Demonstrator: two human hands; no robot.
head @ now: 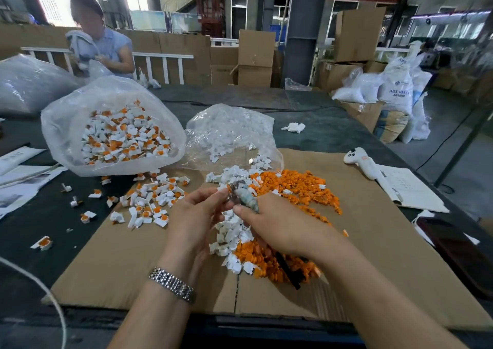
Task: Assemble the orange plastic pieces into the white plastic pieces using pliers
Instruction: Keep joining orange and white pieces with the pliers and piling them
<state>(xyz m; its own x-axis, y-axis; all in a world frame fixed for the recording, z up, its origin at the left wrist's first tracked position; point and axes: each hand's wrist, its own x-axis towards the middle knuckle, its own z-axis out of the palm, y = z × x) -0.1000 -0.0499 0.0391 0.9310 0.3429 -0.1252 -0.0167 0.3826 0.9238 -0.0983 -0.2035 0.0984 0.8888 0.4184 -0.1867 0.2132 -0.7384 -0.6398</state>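
My right hand grips the pliers, whose jaws point up and left while the dark handles stick out below my wrist. My left hand pinches a small piece at the plier jaws; the piece is mostly hidden by my fingertips. Loose orange pieces lie heaped on the cardboard sheet behind and under my hands. White pieces lie between my hands. A pile of assembled white-and-orange pieces sits left of my left hand.
An open plastic bag of assembled pieces stands at the left, a clear bag of white pieces behind my hands. A white toy-like object and papers lie at the right. Another person stands across the table.
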